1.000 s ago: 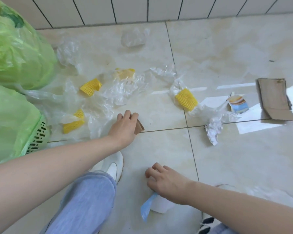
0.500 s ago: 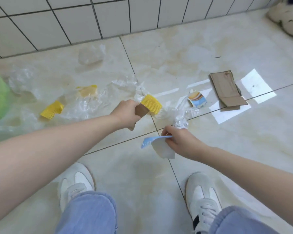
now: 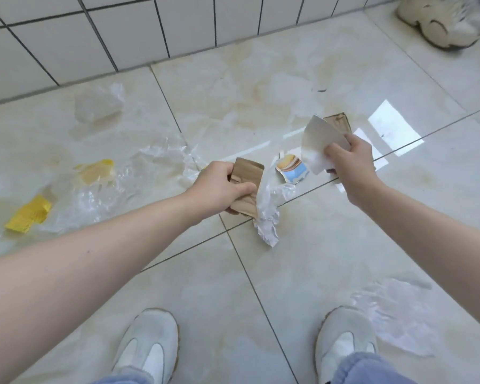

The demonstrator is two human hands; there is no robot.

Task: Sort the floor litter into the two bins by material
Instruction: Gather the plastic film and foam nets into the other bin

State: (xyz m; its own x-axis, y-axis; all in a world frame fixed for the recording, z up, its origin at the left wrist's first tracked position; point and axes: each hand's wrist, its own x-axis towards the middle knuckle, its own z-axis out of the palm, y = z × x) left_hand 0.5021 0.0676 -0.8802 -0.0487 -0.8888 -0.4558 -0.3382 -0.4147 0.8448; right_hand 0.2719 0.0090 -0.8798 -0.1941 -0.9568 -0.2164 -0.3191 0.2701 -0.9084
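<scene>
My left hand [image 3: 219, 187] grips a brown cardboard scrap [image 3: 247, 173] just above the floor. My right hand [image 3: 349, 159] holds a white paper piece [image 3: 316, 142] over a larger brown cardboard sheet [image 3: 340, 121], which it mostly hides. Between the hands lies a torn printed paper scrap [image 3: 291, 169] with an orange and blue picture. A crumpled clear plastic film [image 3: 268, 214] lies by my left hand. Two yellow foam nets [image 3: 29, 214] [image 3: 97, 170] sit among clear plastic wrap [image 3: 108, 195] at the left. Neither bin is in view.
A clear plastic bag [image 3: 97, 106] lies near the tiled wall [image 3: 94, 37]. Another clear film [image 3: 396, 314] rests beside my right shoe [image 3: 344, 342]. My left shoe [image 3: 147, 345] stands at the bottom. Someone's beige shoe [image 3: 438, 23] is at the top right corner.
My view swung right and the green bins left the frame. My left hand picked up the cardboard scrap. My right hand lifted the white paper and carried it right, over the cardboard sheet.
</scene>
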